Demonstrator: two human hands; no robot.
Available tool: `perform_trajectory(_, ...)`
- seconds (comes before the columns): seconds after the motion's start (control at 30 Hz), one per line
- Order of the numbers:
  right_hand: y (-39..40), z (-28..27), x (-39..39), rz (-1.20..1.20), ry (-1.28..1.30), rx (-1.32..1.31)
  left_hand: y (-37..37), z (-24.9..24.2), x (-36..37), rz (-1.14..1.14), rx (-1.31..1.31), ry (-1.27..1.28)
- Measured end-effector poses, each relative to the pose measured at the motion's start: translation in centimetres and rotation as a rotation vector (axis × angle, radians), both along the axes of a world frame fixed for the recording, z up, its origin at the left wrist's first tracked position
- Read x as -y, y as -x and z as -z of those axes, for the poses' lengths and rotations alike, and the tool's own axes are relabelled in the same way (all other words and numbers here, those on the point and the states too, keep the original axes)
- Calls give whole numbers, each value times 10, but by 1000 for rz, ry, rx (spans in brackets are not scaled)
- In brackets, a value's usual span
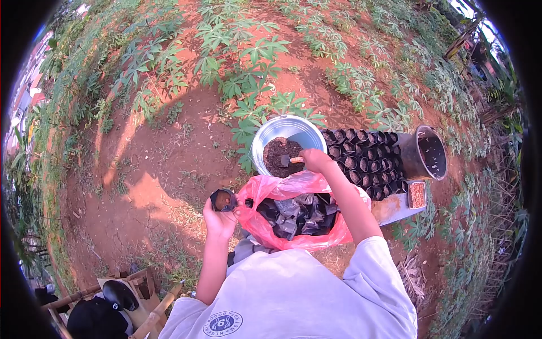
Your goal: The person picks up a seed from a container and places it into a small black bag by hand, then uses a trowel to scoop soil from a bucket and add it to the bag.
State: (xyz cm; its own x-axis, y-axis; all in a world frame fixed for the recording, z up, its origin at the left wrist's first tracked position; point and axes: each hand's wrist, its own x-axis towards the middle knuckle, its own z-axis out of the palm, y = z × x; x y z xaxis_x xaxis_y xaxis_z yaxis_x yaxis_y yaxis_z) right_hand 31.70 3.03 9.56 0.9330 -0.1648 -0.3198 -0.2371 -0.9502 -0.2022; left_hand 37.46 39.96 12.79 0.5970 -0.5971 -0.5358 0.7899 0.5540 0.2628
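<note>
Black bag (pixel 214 199) gripped mouth-up in my left hand (pixel 221 220), likely so soil (pixel 224 199) won't spill; right hand (pixel 317 160) clutches trowel (pixel 285 161) over bucket (pixel 302 133).

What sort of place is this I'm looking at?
Probably an outdoor garden or small farm plot: leafy plants grow in reddish ground, and rows of soil-filled black bags stand beside a pail.

Trowel (pixel 289 160) in bucket (pixel 308 135), perhaps on soil (pixel 275 149)
</note>
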Motion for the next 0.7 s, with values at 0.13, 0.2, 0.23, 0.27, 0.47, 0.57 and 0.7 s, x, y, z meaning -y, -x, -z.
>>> perform_trajectory(0.13, 3, -4, -3, 32, -51, 14, 1, 0, -1, 0, -2, -21)
perform_trajectory(0.2, 4, -5, -3, 26, -51, 29, 0, 2, -2, 5, 1, -19)
perform_trajectory(0.23, 4, -4, -2, 18, -50, 43, 0, 4, -2, 9, 2, -17)
perform_trajectory(0.27, 5, -4, -2, 20, -50, 44, 0, 4, -3, 11, 4, -17)
perform_trajectory(0.47, 9, -6, -8, 62, -63, 68, 0, 2, -2, 14, -9, -6)
perform_trajectory(0.57, 9, -5, -8, 78, -46, 43, -1, -1, -2, 4, -18, -15)
perform_trajectory(0.7, 9, 1, -2, 56, -58, 86, -2, -3, -3, 1, -20, -18)
